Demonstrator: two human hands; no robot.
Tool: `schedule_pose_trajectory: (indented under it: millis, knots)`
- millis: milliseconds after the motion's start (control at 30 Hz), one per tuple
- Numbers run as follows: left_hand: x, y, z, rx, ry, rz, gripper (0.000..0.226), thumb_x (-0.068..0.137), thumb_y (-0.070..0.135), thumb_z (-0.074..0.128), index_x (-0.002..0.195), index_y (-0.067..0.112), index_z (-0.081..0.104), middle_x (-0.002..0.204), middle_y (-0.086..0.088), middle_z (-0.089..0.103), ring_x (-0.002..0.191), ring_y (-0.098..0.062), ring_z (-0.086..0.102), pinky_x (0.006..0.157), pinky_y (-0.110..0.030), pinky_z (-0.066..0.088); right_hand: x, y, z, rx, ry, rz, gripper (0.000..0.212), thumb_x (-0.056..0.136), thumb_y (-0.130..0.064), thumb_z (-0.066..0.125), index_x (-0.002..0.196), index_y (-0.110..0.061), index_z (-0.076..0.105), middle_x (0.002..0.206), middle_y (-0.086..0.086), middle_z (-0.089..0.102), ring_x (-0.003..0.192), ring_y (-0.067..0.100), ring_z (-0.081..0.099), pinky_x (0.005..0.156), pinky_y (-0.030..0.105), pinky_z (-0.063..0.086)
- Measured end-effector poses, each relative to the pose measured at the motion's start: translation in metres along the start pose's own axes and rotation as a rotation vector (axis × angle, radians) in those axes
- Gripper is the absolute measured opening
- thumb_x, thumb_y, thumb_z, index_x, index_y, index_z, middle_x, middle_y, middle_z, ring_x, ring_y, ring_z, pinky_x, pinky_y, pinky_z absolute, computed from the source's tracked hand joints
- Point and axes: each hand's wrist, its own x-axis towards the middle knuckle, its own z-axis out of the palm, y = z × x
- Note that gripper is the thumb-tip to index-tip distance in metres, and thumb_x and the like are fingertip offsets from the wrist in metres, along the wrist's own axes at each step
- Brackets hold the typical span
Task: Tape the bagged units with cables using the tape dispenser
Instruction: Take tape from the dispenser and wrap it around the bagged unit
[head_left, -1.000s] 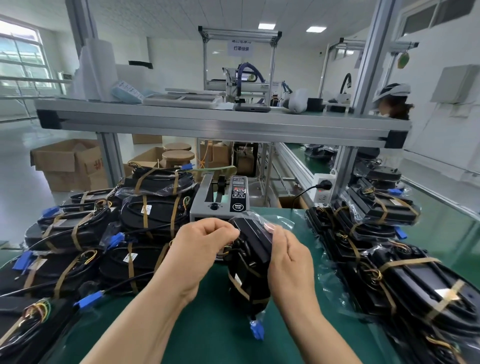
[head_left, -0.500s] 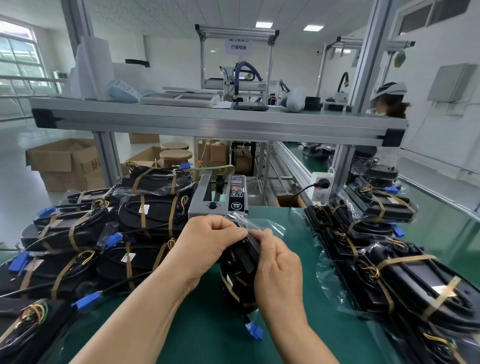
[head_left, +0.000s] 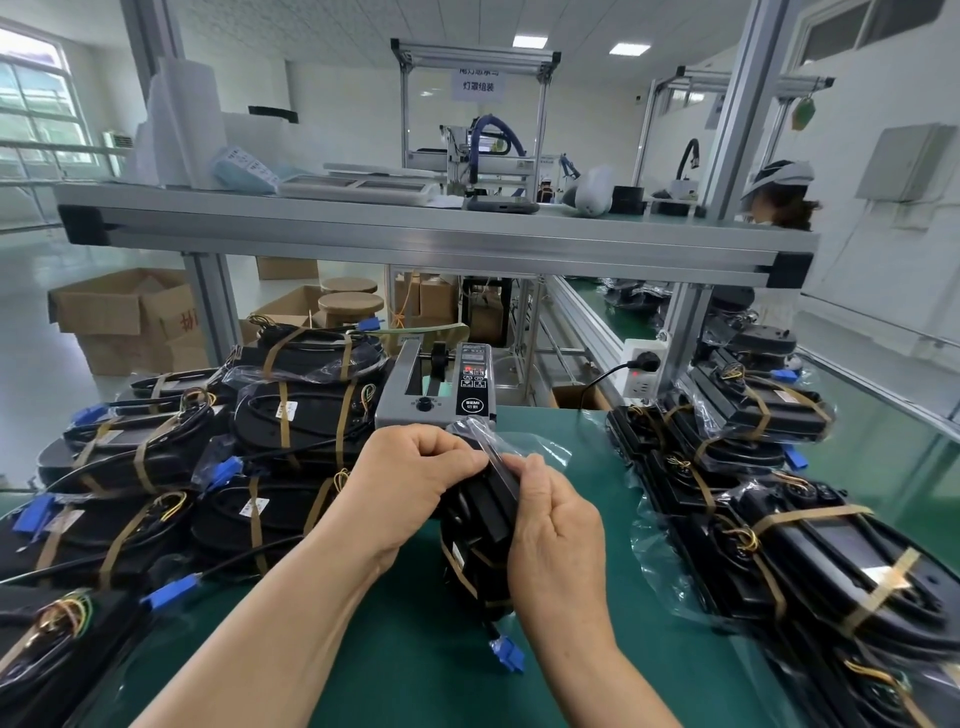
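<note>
Nearest the camera, a blue connector (head_left: 506, 656) on a black cable is lying on the green worktop (head_left: 415, 670), trailing from the lower end of the bagged unit (head_left: 475, 540). The unit is standing on edge at the middle of the worktop, between the two hands, with a brown tape band (head_left: 458, 569) crossing its lower part.

The left hand (head_left: 415, 478) is gripping its upper left side, fingers curled over the top. The right hand (head_left: 558, 545) is clasping its right edge, thumb and fingers pinching the clear bag against the black body. The hands are sitting close together, nearly touching at the top of the unit.

To the left, a pile of taped units (head_left: 291, 415) is lying flat in stacked layers. To the right, a row of taped units (head_left: 779, 551) in clear bags is running away along the worktop edge.

Just behind the hands, the grey tape dispenser (head_left: 434, 389) is standing on the worktop, its control panel facing up. Further right, a white power socket (head_left: 641, 371) with a black plug in it is hanging on the frame post.

Above, an aluminium shelf (head_left: 415, 239) is spanning the station, and cardboard boxes (head_left: 124, 317) are sitting on the floor beyond, at the left.
</note>
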Motion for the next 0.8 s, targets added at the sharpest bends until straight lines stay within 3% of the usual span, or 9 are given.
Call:
schedule_pose_trajectory:
  millis: [133,233,400,567,667,800]
  knots:
    - [0.001,0.000,0.000,-0.003,-0.012,0.000,0.012,0.081,0.010,0.077,0.069,0.007,0.074,0.072,-0.014,0.073,0.061,-0.015,0.065,0.060,-0.024,0.055,0.000,0.001,0.000,0.000,0.003,-0.003,0.046,0.105,-0.033,0.038,0.091,-0.006,0.071,0.080,0.007,0.072,0.080,0.026,0.065,0.074,0.043,0.051]
    - [0.002,-0.001,0.000,0.010,-0.003,0.006,0.013,0.081,0.010,0.078,0.068,0.009,0.074,0.070,-0.012,0.073,0.059,-0.013,0.066,0.058,-0.021,0.056,-0.001,0.000,0.000,0.007,0.003,0.000,0.041,0.106,-0.033,0.038,0.096,-0.019,0.076,0.081,-0.006,0.074,0.079,0.011,0.067,0.075,0.033,0.053]
    - [0.003,-0.002,0.001,0.043,0.009,0.025,0.014,0.080,0.012,0.079,0.066,0.013,0.075,0.068,-0.008,0.073,0.060,-0.014,0.067,0.063,-0.028,0.056,-0.001,0.002,0.002,0.011,0.000,-0.005,0.045,0.105,-0.035,0.038,0.089,-0.009,0.072,0.078,0.006,0.072,0.077,0.023,0.064,0.070,0.037,0.049]
    - [0.003,-0.006,0.004,0.076,0.056,0.027,0.011,0.076,0.017,0.081,0.070,0.015,0.071,0.059,0.004,0.062,0.058,-0.009,0.057,0.063,-0.032,0.052,-0.002,0.001,0.001,0.034,-0.007,0.012,0.039,0.105,-0.034,0.040,0.084,-0.025,0.072,0.079,-0.005,0.074,0.078,0.012,0.067,0.070,0.028,0.052]
    - [0.004,-0.012,0.005,0.063,0.123,0.025,0.016,0.076,0.022,0.081,0.081,0.018,0.066,0.066,0.004,0.057,0.061,-0.010,0.054,0.063,-0.031,0.049,-0.002,0.002,0.001,0.022,-0.022,0.014,0.043,0.105,-0.035,0.039,0.089,-0.012,0.071,0.079,0.004,0.073,0.078,0.021,0.066,0.071,0.038,0.052]
    - [0.006,-0.015,0.007,0.038,0.142,0.024,0.013,0.083,0.028,0.077,0.081,0.019,0.068,0.070,0.002,0.061,0.061,-0.007,0.057,0.060,-0.026,0.050,-0.004,0.002,-0.001,0.021,-0.037,-0.013,0.047,0.105,-0.036,0.038,0.093,-0.003,0.068,0.083,0.013,0.071,0.078,0.027,0.063,0.068,0.038,0.050]
